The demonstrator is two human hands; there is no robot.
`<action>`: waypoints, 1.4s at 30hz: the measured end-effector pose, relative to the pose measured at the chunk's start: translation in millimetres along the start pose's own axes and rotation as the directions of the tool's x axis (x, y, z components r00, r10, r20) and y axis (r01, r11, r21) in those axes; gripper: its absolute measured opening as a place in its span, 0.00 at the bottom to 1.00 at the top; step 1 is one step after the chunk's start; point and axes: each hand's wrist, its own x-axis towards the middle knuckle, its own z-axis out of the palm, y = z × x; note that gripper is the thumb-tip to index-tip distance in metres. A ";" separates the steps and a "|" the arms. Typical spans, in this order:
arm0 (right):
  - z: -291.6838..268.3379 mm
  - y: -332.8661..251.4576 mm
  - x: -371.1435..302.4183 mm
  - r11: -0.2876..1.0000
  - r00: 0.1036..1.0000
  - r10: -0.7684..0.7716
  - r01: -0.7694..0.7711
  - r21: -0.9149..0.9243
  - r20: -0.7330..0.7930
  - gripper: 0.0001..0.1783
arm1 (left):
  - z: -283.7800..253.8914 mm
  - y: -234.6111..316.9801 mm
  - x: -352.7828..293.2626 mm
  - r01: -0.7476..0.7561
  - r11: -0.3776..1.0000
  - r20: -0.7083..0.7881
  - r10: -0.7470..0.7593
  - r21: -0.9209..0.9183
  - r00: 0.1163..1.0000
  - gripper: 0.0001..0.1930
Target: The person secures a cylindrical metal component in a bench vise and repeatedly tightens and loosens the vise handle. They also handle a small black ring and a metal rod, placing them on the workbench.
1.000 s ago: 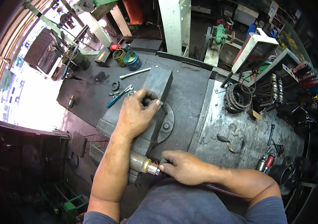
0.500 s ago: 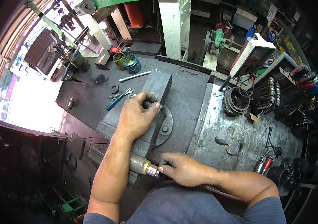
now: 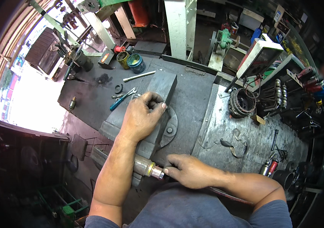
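Bench vise (image 3: 163, 84) is mounted on the dark worktop (image 3: 194, 89), its slanting body partly hidden by the left forearm (image 3: 116, 167). Over it the left grip (image 3: 141, 116) is placed, fingers curled toward the thumb; whether anything is pinched there cannot be told, since only the back is shown. At 6 o'clock from that grip, a metal cylinder (image 3: 142, 166) with a yellow band (image 3: 151, 169) and a bright end (image 3: 157, 173) is seen at the vise's near side. By that end, at 5 o'clock from the left, the right grip (image 3: 186, 171) is bent, thumb brought close to the metal; contact and any hold cannot be made out.

Fingers could be nipped if the vise were tightened with the left grip placed there, and any small part could be dropped by a loose pinch. The right thumb could be made to slip by oil on the bright end. At 10 o'clock from the left grip, a blue-handled wrench (image 3: 122, 99) and a dark ring (image 3: 118, 88) could be knocked by a wide swing.
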 end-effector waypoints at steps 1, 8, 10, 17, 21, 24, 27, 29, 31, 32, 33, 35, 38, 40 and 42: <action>-0.9 -1.3 -1.5 0.999 0.999 0.048 -0.048 -0.017 0.011 0.13 | -0.2 -0.1 -0.6 0.050 0.999 0.015 -0.051 0.008 0.999 0.12; 0.7 -3.0 -2.9 0.998 0.999 0.039 -0.039 -0.045 -0.012 0.13 | -0.7 0.5 -1.2 0.019 1.000 0.018 -0.019 -0.012 1.000 0.13; 2.1 -0.7 -3.4 0.997 0.999 0.039 -0.040 -0.071 -0.005 0.13 | -1.2 1.7 -1.4 0.018 1.000 -0.016 -0.017 0.012 1.000 0.13; 2.7 -1.2 -2.4 0.995 0.999 -0.009 0.006 -0.095 -0.032 0.13 | -1.0 2.6 -1.2 0.030 1.000 -0.002 -0.031 -0.001 1.000 0.13; 3.5 3.1 -4.2 1.000 1.000 -0.016 0.016 -0.002 -0.010 0.13 | -0.2 -4.0 -1.3 -0.002 1.000 -0.002 0.002 -0.010 1.000 0.13; 4.4 22.9 -41.1 0.969 0.996 0.045 -0.063 -0.241 -0.080 0.14 | -1.4 -7.7 -2.3 -0.038 0.999 -0.029 0.038 0.014 0.999 0.15; 7.9 60.5 -82.2 0.926 0.936 0.290 -0.327 -0.190 -0.200 0.19 | -1.3 -7.4 -3.3 -0.146 0.988 -0.055 0.148 0.044 0.987 0.18; 19.9 89.5 -104.7 0.899 0.876 0.299 -0.392 -0.197 -0.380 0.22 | -0.7 -5.8 -3.2 -0.115 0.991 -0.002 0.115 0.072 0.993 0.18; 41.3 117.3 -114.1 0.886 0.827 0.284 -0.420 -0.197 -0.486 0.23 | -0.7 -4.2 -4.5 -0.108 0.993 0.012 0.107 0.051 0.994 0.16; 51.7 130.5 -116.8 0.868 0.812 0.292 -0.447 -0.216 -0.506 0.23 | -1.0 -4.1 -5.5 -0.118 0.992 -0.009 0.118 0.036 0.993 0.16; 61.5 143.3 -119.8 0.835 0.793 0.323 -0.495 -0.239 -0.517 0.22 | -1.9 -4.8 -7.1 -0.118 0.993 -0.022 0.119 0.027 0.993 0.16; 86.8 169.0 -124.7 0.787 0.726 0.339 -0.568 -0.243 -0.598 0.21 | -1.8 -9.0 -9.6 -0.153 0.987 -0.054 0.150 -0.047 0.987 0.16; 114.2 206.4 -132.5 0.787 0.638 0.280 -0.581 -0.210 -0.717 0.24 | 1.1 -18.9 -8.6 -0.208 0.978 -0.076 0.208 0.007 0.975 0.14; 126.4 226.2 -135.6 0.787 0.628 0.310 -0.591 -0.178 -0.714 0.24 | 3.8 -23.8 -5.5 -0.183 0.983 -0.078 0.182 -0.013 0.980 0.14; 136.4 238.6 -138.9 0.767 0.606 0.338 -0.621 -0.163 -0.720 0.28 | 5.2 -26.5 -3.5 -0.159 0.987 -0.082 0.156 -0.023 0.984 0.14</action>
